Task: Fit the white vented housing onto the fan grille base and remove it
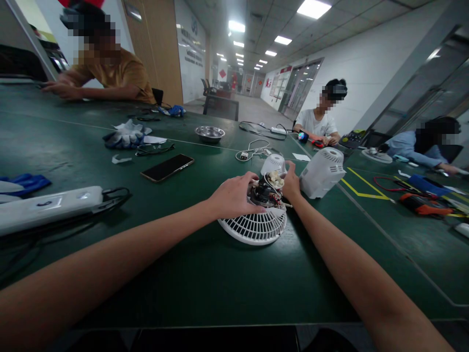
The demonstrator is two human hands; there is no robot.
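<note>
A white fan grille rests face down on the green table, with an exposed fan motor and loose wires on top. My left hand is curled round the left side of the motor, thumb toward me. Behind the motor sits a white vented motor cover. My right hand has its fingers bent against the right side of this cover, close to the wires; its fingertips are partly hidden. Just right of that hand stands a white plastic housing with slots on top.
A phone, a metal bowl, gloves and a power strip lie left. A white cable is behind the fan. To the right are yellow tape and an orange multimeter. Several people sit round the table.
</note>
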